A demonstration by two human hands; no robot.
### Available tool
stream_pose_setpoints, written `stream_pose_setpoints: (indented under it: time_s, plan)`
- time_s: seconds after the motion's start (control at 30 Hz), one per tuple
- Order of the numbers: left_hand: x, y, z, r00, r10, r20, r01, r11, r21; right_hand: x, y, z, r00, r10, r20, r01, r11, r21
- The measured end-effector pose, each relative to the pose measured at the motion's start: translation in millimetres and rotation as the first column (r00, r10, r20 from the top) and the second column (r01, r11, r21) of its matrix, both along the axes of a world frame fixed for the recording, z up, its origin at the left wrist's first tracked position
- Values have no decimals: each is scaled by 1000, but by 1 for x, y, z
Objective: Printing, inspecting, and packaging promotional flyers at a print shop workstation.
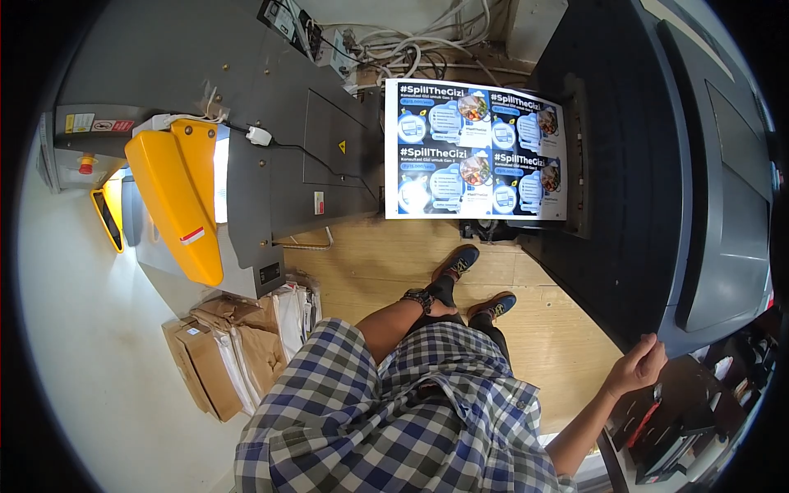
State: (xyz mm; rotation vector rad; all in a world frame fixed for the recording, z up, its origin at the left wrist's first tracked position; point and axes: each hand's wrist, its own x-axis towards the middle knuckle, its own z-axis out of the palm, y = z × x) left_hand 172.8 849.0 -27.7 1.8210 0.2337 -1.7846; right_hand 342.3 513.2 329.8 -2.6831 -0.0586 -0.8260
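Two dark machines (pixel 629 189), tan floor (pixel 563 345)

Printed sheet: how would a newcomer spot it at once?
Find the big dark machine on the right and the grey machine opposite. The printed sheet lies between them. Its white margins and four similar blue panels, in two rows, set it apart from both plainer neighbours.

And here's your room: on your left, a pale, plain wall (pixel 74 329) curves down the rim. Below you runs the floor (pixel 567 337), tan and wood-look, seams showing, light catching it softly. Up top, white cables (pixel 427 45) tangle before a pale rear wall (pixel 394 11). Flattened brown cardboard (pixel 193 370) leans lower left; lower right, you've got dark, crowded shelving (pixel 670 390).
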Motion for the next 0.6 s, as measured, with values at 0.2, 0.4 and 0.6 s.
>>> stream_pose_setpoints:
  time_s: [0.2,0.4,0.6]
  plan:
    - [5,-1,-19,997,11,71,-7,998,-57,6,-4,-5,1000,23,15,-22,999,-31]
    - [38,-11,-36,965,-261,-11,258,959,-120,10,5,0,1000,0,-8,0,1000,14]
    - [53,-24,-46,954,-299,34,300,935,-189,3,-4,-6,1000,-3,-3,3,999,37]
